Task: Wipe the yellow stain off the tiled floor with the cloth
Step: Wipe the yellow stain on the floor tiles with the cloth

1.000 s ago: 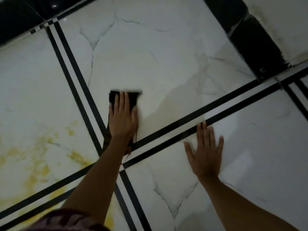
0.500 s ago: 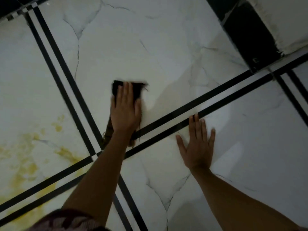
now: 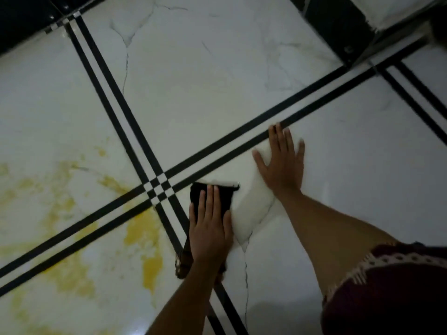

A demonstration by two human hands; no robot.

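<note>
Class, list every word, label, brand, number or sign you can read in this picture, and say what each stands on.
None can be read.
Black cloth under the left hand: no label shows.
Tiled floor: only black stripes, veins and the yellow stain.
Patterned sleeve: dots and zigzags, no letters.
Dark wall base: one small pale mark, too small to read.

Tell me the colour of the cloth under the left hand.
The cloth is black, seen best in the head view, flat under the left hand.
</note>
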